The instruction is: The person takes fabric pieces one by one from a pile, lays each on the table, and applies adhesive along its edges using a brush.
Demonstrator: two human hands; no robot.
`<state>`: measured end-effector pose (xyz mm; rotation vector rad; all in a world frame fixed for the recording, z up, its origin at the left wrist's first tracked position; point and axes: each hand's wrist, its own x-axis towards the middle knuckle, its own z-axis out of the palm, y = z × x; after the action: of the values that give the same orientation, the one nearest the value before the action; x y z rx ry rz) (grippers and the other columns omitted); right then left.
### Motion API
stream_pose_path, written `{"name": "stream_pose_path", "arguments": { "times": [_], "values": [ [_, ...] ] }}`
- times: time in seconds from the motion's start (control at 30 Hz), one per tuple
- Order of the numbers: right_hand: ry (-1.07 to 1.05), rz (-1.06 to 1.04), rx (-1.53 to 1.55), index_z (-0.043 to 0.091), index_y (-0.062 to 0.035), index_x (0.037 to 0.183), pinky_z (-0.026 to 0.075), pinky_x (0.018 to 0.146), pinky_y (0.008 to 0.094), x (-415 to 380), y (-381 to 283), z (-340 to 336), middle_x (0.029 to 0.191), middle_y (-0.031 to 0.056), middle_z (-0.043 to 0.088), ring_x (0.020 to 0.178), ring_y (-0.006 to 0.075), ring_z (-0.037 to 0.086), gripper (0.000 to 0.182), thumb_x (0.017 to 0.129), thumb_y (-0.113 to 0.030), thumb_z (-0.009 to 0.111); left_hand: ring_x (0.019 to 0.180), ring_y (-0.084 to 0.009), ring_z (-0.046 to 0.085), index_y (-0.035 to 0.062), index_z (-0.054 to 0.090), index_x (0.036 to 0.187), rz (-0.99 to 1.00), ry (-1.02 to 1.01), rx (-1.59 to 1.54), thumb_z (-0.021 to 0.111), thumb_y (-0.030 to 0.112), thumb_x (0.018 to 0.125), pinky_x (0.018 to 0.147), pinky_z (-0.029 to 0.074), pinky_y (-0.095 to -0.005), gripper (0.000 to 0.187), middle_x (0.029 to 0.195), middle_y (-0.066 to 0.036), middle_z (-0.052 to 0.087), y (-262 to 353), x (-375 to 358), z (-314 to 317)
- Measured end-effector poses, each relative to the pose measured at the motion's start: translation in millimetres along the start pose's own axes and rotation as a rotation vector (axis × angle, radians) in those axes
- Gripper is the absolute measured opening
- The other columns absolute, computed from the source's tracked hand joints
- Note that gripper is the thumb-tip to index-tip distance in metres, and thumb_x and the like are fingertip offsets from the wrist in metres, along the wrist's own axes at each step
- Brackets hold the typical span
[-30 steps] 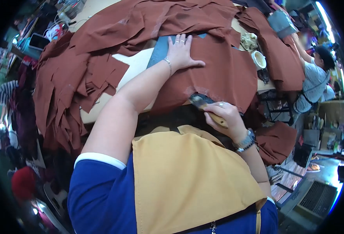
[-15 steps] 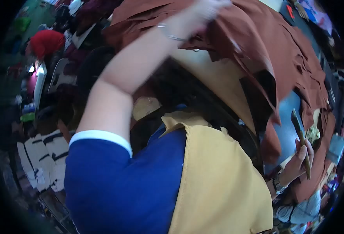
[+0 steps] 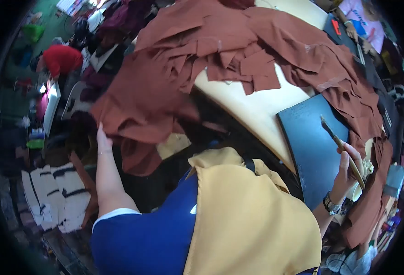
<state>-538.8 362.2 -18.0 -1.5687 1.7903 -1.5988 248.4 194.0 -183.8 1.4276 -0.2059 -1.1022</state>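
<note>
Head view: left hand (image 3: 102, 136) is out at the person's left, at the edge of a rust-brown cloth (image 3: 142, 103). Its fingers look closed on that edge, but blur and cloth hide the tips, so can't tell the exact grip. Cloth is bunched and blurred, with its lower part hanging off the table side, next to a pale tan piece (image 3: 173, 145). Right hand (image 3: 350, 166) has a brush (image 3: 340, 145) with a slim wooden handle, fingers narrow around it, thumb up along the near side. Brush is tilted, tip toward the upper left over the dark board (image 3: 313, 146), handle end down by the wrist. Can't tell how far the tip is above the board. Board lies at an angle on the pale tabletop (image 3: 252, 107), its near edge by the table edge. White cup (image 3: 356, 193) and a crumpled cream lump (image 3: 368, 168) sit just beyond the right hand, both partly hidden by it. More rust-brown pieces (image 3: 261, 68) are heaped along the far side of the tabletop, curving round to the right past the board. Grey-blue container (image 3: 394, 179) at far right. Person in red (image 3: 62, 59) upper left, person in pink (image 3: 360, 18) upper right, both well apart from these hands.
</note>
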Motion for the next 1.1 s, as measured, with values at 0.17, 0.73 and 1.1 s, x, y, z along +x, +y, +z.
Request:
{"name": "stream_pose_path", "arguments": {
  "times": [0.17, 0.73, 1.1],
  "values": [
    [0.044, -0.015, -0.058, 0.068, 0.0064, 0.111, 0.055, 0.082, 0.0264, -7.8, 2.1, -7.0, 0.103, 0.0149, 0.073, 0.089, 0.0162, 0.07, 0.02, 0.092, 0.002, 0.065, 0.127, -0.0385, 0.054, -0.0025, 0.048, 0.14, 0.135, 0.719, 1.071, 0.062, 0.044, 0.096, 0.103, 0.048, -0.0503, 0.066, 0.143, -0.023, 0.052, -43.4, 44.8, -79.2],
    [0.383, 0.188, -0.187, 0.07, 0.0021, 0.115, 0.053, 0.08, 0.0268, -88.9, -11.9, -39.4, 0.101, 0.0069, 0.07, 0.087, 0.0129, 0.066, 0.026, 0.099, -0.018, 0.066, 0.108, -0.0418, 0.064, 0.0211, 0.058, 0.117, 1.077, -0.227, 1.321, 0.052, 0.043, 0.099, 0.088, 0.048, -0.0556, 0.029, 0.114, -0.02, 0.068, -18.3, -19.2, 468.0],
    [0.926, 0.191, -0.363, 0.055, 0.0009, 0.125, 0.055, 0.072, 0.0268, -158.6, -41.3, -84.0, 0.09, 0.0142, 0.074, 0.073, 0.0147, 0.067, 0.032, 0.108, -0.025, 0.048, 0.086, -0.0064, 0.049, 0.0044, 0.058, 0.104, 1.026, -1.789, 0.575, 0.048, 0.016, 0.105, 0.08, 0.042, -0.0225, 0.015, 0.089, 0.002, 0.055, -48.2, -375.5, 655.0]
  ]
}}
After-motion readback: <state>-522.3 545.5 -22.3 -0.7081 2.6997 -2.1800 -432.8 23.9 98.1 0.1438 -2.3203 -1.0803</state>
